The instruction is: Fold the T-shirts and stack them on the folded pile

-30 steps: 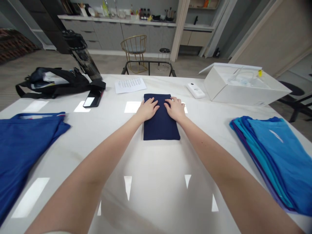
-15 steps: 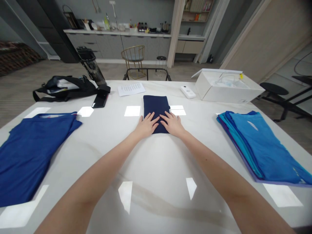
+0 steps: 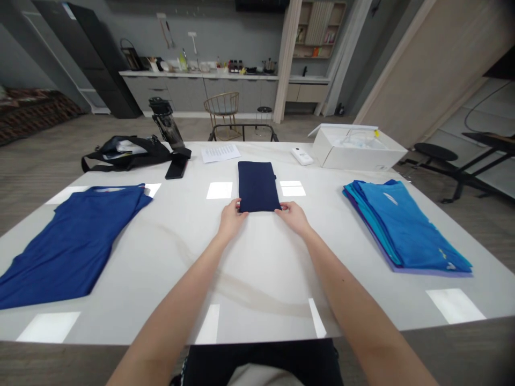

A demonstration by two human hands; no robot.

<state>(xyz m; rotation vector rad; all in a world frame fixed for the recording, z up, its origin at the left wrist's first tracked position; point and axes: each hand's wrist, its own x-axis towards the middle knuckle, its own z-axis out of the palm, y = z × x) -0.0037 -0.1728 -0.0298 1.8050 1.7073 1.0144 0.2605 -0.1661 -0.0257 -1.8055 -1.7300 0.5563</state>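
A folded navy garment [image 3: 256,185] lies flat in the middle of the white table [image 3: 265,279], as a narrow rectangle. My left hand [image 3: 231,220] is at its near left corner, with the fingertips touching the cloth. My right hand [image 3: 293,217] touches the near right corner in the same way. Neither hand clearly pinches the fabric. To the left lies a spread royal blue T-shirt [image 3: 72,246], and to the right a stack of folded blue and teal shirts [image 3: 406,228]. Both are well away from my hands.
At the far edge of the table are a sheet of paper [image 3: 220,153], a white device [image 3: 301,156], an open white box [image 3: 356,150], a black phone [image 3: 176,166], a black bag [image 3: 125,153] and a water bottle [image 3: 167,122]. The table's near edge crosses below my forearms.
Both hands have slid back from the top of the navy garment to its near corners. The view has risen and drawn back, so more of the room and the table's near edge show.
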